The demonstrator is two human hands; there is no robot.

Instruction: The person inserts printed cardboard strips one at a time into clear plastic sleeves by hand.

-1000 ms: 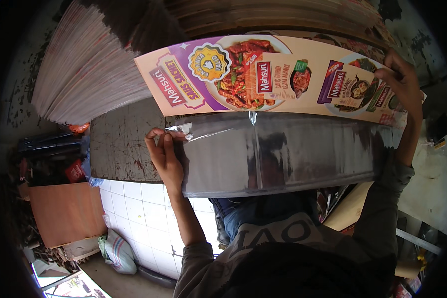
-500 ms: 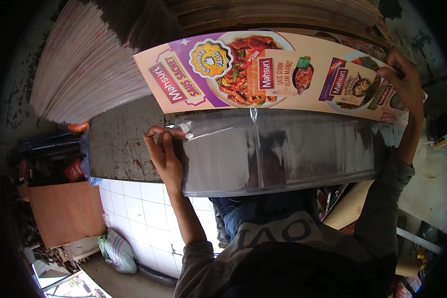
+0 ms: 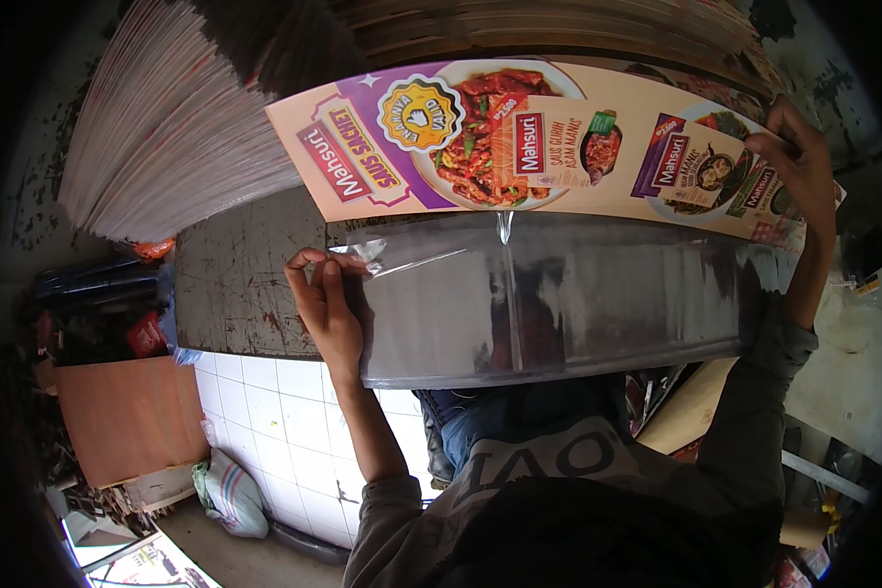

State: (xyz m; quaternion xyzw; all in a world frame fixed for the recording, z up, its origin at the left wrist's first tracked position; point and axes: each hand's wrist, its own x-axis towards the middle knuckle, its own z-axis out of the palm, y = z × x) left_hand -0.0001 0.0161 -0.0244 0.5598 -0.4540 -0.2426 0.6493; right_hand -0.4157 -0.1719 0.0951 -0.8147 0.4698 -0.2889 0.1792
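A long printed cardboard strip (image 3: 603, 147), cream and purple with pictures of food dishes and sauce packets, lies across the far side of the work surface. My right hand (image 3: 802, 162) grips its right end between thumb and fingers. Nearer to me rests a stack of clear plastic sleeves (image 3: 637, 304), long and glossy, with the strip just beyond and partly over its far edge. My left hand (image 3: 325, 309) pinches the top sleeve's far left corner, where the film is lifted and catches the light.
A tall fanned pile of thin sheets (image 3: 181, 127) stands at the far left, beside more stacked sheets (image 3: 559, 29) along the back. Bare scratched tabletop (image 3: 245, 284) shows left of the sleeves. On the floor are a brown board (image 3: 132, 421) and a striped sack (image 3: 235, 495).
The printed strip has shifted very slightly to the right. The lifted film at my left fingertips catches the light differently; both hands stay almost in place.
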